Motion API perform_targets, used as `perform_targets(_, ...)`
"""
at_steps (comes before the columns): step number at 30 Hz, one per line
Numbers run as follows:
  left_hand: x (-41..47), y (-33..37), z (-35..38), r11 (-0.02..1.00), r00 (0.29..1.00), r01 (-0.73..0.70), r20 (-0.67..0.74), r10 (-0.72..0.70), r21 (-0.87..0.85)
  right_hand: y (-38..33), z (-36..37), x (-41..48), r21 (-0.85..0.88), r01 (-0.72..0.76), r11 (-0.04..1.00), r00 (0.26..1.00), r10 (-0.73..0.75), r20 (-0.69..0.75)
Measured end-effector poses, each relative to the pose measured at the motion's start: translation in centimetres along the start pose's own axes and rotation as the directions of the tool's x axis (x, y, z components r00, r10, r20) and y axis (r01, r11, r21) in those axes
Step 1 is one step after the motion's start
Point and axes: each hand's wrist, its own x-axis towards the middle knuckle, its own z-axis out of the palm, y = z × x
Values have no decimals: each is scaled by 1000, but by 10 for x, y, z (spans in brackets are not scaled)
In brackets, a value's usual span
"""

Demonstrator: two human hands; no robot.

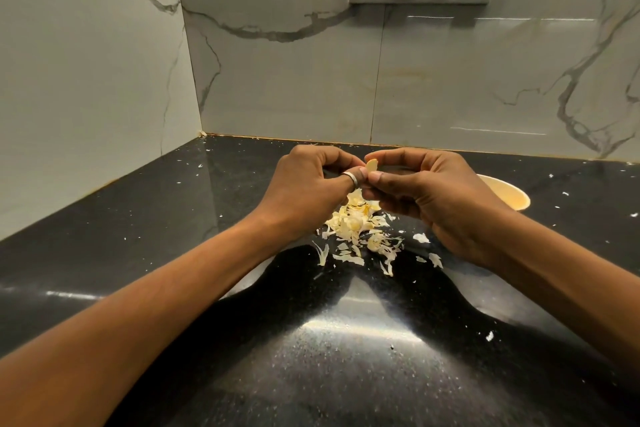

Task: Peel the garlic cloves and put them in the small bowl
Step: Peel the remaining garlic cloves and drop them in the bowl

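Aloft, garlic clove (371,165) between left hand (308,184), right hand (433,191)

A: Garlic clove (372,165), where?
B: Up off the worktop (207,204), pinched right where left hand (304,184) & right hand (426,191) meet. Small, pale yellow, only its rounded top shows.
A: Peeled?
B: Can't tell. Visible bit looks smooth.
A: Small bowl (509,194)?
B: On the worktop just beyond right hand, on its outer side. Round, cream, upright. The hand hides most of it, contents not visible.
A: Peels (356,225)?
B: Pale papery heap on the worktop below & betw both hands, w/ loose scraps scattered nearer the wrists.
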Motion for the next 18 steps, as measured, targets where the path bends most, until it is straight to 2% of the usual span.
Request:
perform_targets(7, -1, 2, -1, 1000, 1000, 18, 15, -18, -25, 1, 1, -2, -69, 62, 996, 998, -61, 11)
perform_targets(15, 0, 3, -2, 998, 997, -50, 51, 53, -47, 1, -4, 1, 14, 65, 998, 997, -64, -33)
perform_targets(18, 0, 2, -2, 998, 998, -36, 57, 38, -42, 3, -4, 2, 32, 66, 997, 998, -66, -16)
